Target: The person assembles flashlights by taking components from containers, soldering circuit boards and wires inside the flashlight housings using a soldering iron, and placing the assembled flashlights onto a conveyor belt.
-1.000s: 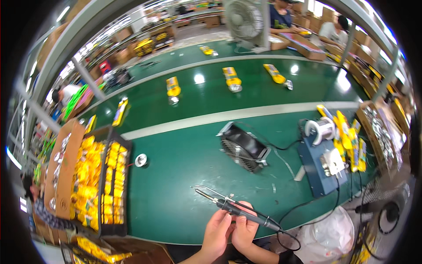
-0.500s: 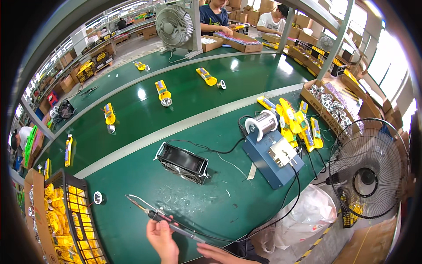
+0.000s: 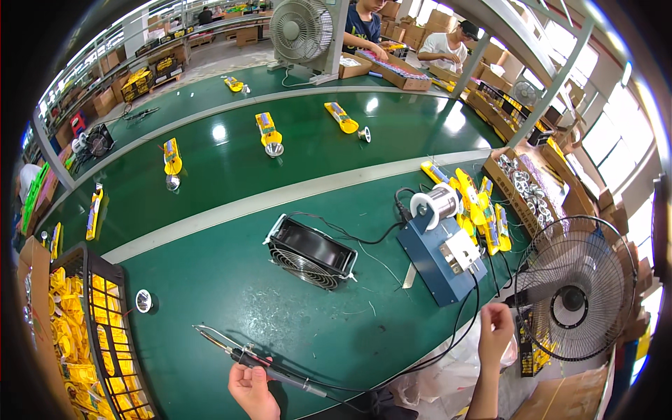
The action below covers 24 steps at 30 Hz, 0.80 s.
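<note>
The black-handled soldering iron lies low over the green bench, gripped by the left hand. The right hand, loosely curled and empty, has lifted away toward the blue box-shaped soldering station.

Two bare hands, left hand and right hand, forearms uncovered, no gloves or sleeves.

Left hand cut off below
</note>
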Motion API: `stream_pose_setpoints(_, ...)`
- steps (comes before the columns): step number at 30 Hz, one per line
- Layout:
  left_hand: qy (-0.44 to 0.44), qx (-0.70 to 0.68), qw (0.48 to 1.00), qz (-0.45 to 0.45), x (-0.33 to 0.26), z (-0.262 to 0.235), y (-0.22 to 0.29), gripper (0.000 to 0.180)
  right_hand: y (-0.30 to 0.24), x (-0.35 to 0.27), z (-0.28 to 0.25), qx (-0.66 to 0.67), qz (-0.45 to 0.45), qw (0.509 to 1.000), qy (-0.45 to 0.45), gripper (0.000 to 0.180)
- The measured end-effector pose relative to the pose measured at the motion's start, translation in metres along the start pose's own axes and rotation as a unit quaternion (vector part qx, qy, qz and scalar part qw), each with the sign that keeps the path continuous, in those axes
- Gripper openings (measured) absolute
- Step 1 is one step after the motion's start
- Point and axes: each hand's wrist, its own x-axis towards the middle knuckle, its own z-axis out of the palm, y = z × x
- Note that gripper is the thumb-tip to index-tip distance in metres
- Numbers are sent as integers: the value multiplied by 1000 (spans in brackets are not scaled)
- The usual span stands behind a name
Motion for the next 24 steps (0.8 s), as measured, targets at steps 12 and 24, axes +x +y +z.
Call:
stream_pose_setpoints(12, 11, 11, 1000, -15, -3, 6, 7, 21, -42, 89, 55, -86, -224, 970, -40, 16)
stream_pose_setpoints(24, -9, -21, 999, -30, -3, 4, 15, 13, -53, 122, 105, -162, -93, 973, -134, 18)
